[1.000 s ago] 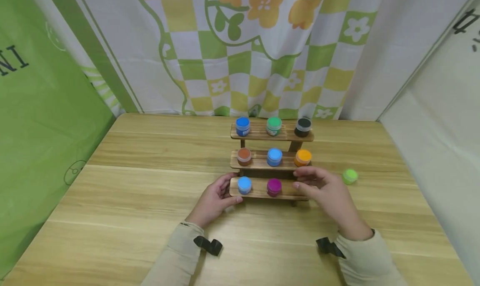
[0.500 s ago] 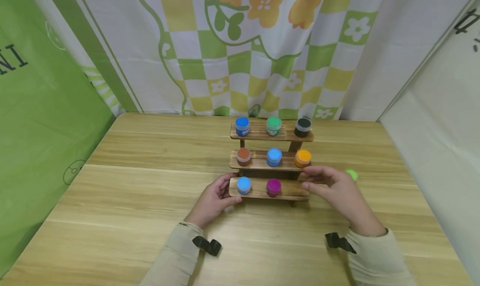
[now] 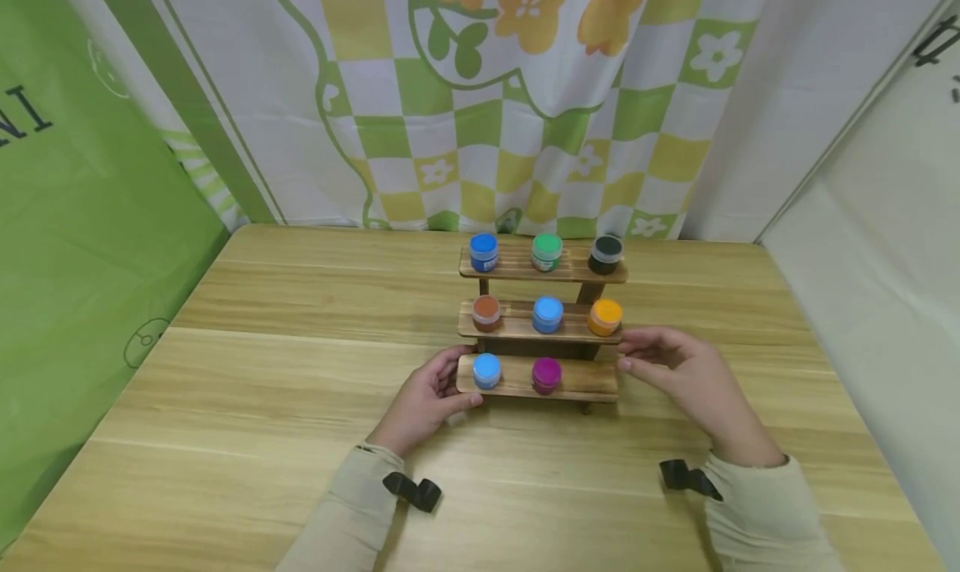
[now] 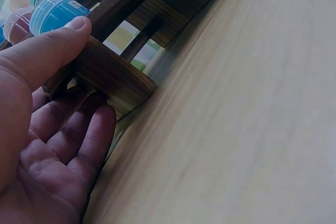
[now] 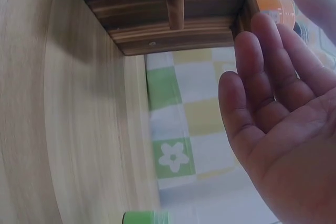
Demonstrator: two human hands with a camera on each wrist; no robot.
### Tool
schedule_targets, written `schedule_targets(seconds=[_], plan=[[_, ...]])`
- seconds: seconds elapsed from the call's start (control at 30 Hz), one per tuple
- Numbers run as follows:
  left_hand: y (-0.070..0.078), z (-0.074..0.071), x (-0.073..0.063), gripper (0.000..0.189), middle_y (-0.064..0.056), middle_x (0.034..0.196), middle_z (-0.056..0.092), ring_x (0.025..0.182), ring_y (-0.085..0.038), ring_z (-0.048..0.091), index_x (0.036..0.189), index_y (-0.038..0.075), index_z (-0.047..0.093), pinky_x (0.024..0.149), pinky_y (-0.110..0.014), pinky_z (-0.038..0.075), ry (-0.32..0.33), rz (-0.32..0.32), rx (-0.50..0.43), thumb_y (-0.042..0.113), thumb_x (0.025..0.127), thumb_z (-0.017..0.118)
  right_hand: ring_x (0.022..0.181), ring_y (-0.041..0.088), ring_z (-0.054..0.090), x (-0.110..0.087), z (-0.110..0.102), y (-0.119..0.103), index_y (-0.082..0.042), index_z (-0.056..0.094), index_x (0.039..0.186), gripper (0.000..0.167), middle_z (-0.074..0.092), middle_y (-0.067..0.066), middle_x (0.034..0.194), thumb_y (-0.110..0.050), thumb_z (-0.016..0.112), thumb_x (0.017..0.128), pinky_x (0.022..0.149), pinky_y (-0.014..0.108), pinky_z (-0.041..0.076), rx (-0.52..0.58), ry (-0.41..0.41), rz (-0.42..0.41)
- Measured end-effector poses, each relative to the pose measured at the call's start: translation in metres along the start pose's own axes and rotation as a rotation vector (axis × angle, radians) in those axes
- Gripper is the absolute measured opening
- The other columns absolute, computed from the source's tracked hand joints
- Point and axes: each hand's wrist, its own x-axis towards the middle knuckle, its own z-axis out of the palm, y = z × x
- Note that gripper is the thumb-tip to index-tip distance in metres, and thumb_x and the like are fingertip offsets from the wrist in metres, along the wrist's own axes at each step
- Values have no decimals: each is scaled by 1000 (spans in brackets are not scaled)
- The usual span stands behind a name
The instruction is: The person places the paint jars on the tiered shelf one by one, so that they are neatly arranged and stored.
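A three-tier wooden stand [image 3: 587, 378] bears several small paint jars. My left hand [image 3: 422, 398] holds the left end of its lowest shelf, with the thumb at the front edge beside a light blue jar [image 3: 487, 371]. In the left wrist view the fingers [image 4: 94, 135] lie curled at the stand's side panel. My right hand [image 3: 693, 380] is off the stand's right end, fingers loosely extended and holding nothing. A purple jar [image 3: 547, 375] stands mid-shelf. The right wrist view shows a light green jar [image 5: 142, 217] on the table; in the head view the right hand hides it.
Brown [image 3: 487, 313], blue [image 3: 547, 313] and orange jars [image 3: 605, 316] stand on the middle shelf. Dark blue [image 3: 483, 253], green [image 3: 547, 252] and black jars [image 3: 606, 255] are on top. A checked curtain [image 3: 480, 130] hangs behind the wooden table [image 3: 300, 388].
My right hand has moved right, away from the lowest shelf's right end, and now covers the light green jar in the head view. My left hand stays at the shelf's left end.
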Motion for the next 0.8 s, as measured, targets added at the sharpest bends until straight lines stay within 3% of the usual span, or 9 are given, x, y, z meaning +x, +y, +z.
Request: schedule_targets(seconds=[0.3, 0.5, 0.8], plan=[[-1, 0, -1, 70, -15, 151, 49, 137, -28, 48, 146, 5, 46, 107, -37, 48, 9, 14, 10, 8, 85, 80, 93, 2, 65, 3, -6, 9, -4, 66, 124, 38, 70, 13, 117, -25, 74, 94, 78, 16, 55, -32, 39, 36], [-1, 1, -1, 70, -12, 151, 48, 137, -25, 48, 146, 7, 47, 108, -38, 47, 14, -4, 5, 8, 85, 81, 94, 1, 61, 4, -11, 17, -5, 65, 127, 47, 68, 14, 123, -37, 73, 94, 76, 12, 52, -64, 97, 96], [0, 1, 0, 70, -12, 150, 50, 136, -25, 50, 146, 7, 47, 107, -38, 48, 18, -7, 14, 9, 85, 81, 95, -3, 60, 6, -16, 28, -5, 63, 131, 50, 66, 12, 126, -37, 73, 93, 77, 9, 49, -62, 200, 130]])
